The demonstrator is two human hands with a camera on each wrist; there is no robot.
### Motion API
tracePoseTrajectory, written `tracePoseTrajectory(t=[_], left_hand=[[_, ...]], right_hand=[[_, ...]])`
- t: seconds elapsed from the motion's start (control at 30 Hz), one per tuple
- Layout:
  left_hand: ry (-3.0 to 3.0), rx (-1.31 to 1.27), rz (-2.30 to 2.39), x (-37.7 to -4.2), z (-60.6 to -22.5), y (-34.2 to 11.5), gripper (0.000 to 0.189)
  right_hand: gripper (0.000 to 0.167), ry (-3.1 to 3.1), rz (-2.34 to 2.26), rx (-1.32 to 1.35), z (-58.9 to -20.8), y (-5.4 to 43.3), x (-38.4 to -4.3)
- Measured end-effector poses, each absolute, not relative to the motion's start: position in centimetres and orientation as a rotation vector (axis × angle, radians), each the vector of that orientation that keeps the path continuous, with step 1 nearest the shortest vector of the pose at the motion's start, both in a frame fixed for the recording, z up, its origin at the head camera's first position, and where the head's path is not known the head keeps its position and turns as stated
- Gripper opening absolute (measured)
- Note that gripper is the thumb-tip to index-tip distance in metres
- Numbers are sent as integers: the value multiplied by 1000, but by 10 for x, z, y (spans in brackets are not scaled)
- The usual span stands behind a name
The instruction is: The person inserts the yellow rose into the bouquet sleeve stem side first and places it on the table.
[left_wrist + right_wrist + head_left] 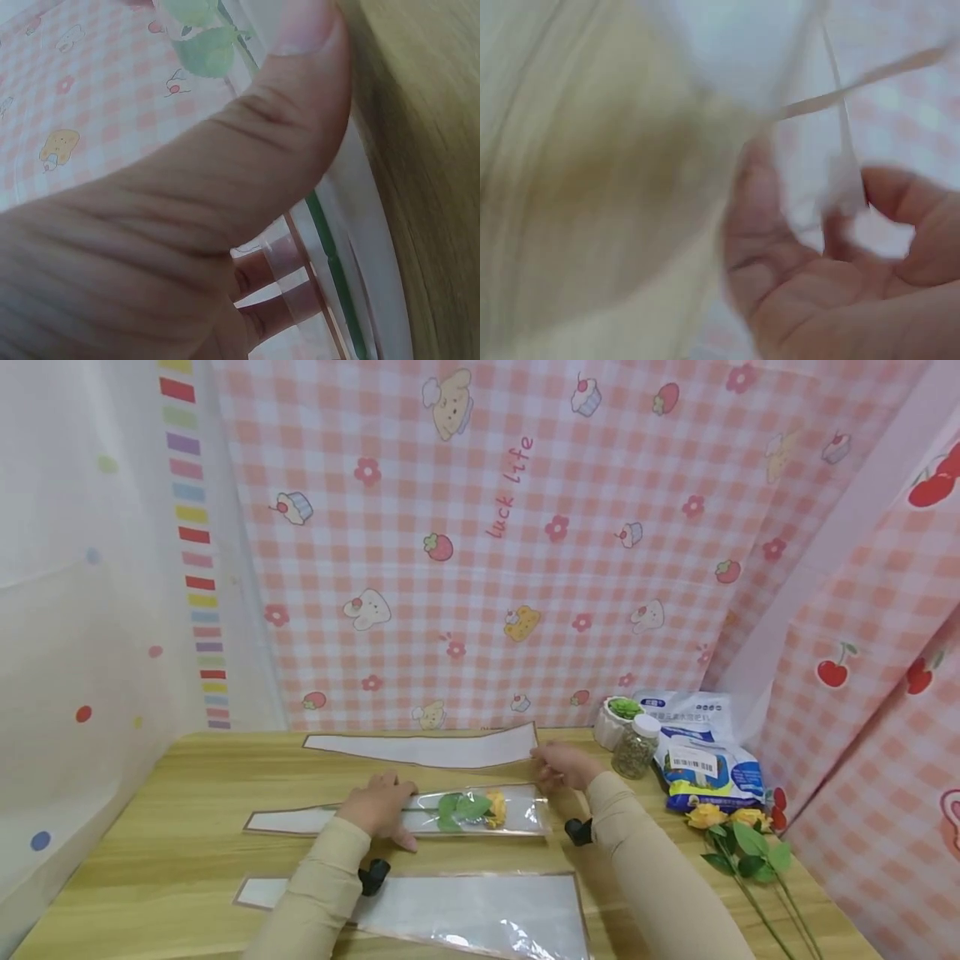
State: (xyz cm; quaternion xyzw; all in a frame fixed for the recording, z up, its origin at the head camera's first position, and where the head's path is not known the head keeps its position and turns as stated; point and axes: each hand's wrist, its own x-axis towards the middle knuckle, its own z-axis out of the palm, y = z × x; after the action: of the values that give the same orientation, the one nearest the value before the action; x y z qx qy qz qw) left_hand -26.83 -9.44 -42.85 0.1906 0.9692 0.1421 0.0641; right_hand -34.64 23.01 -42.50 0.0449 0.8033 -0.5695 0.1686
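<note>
"Sleeves (427, 750)?"

"Three on the desk (187, 777); one yellow rose (453, 810) lies left-to-right in the middle sleeve (525, 814), bloom (497, 808) rightward; left hand (378, 807), grip apart, atop it; right hand's grip (566, 764), I can't tell."

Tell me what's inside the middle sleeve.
Inside the middle sleeve: a yellow rose with green leaves and stem. In the head view, the left hand hides part of the stem.
</note>
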Motion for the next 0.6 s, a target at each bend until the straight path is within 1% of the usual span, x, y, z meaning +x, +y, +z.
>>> tracePoseTrajectory(t=[0.03,0.07,0.17,0.2,0.27,0.33,0.43,0.5,0.53,0.6], left_hand=[[2929,579,424,-268,-429,-94,81],[2932,582,416,-268,-428,-94,81],[2940,601,404,-268,-433,-93,83],[2934,596,405,-269,-434,-92,84],[2915,586,429,-271,-436,-92,87],[2892,574,489,-276,-439,-95,89],[2822,595,668,-282,-437,-102,96],[2735,676,888,-286,-435,-108,98],[2663,707,1005,-287,-433,-110,96],[2454,755,1239,-287,-429,-112,84]], right_hand=[[19,2249,-1690,94,-420,229,-343],[18,2211,-1773,52,-415,226,-339],[13,1988,-2058,-98,-397,213,-320],[10,1879,-2132,-152,-393,209,-313],[7,1664,-2231,-267,-386,202,-300],[17,1509,-2245,-410,-384,199,-290],[36,1308,-2225,-633,-383,200,-280],[36,1172,-2228,-769,-382,202,-276],[35,1090,-2237,-821,-381,203,-274],[28,916,-2262,-911,-378,203,-271]])
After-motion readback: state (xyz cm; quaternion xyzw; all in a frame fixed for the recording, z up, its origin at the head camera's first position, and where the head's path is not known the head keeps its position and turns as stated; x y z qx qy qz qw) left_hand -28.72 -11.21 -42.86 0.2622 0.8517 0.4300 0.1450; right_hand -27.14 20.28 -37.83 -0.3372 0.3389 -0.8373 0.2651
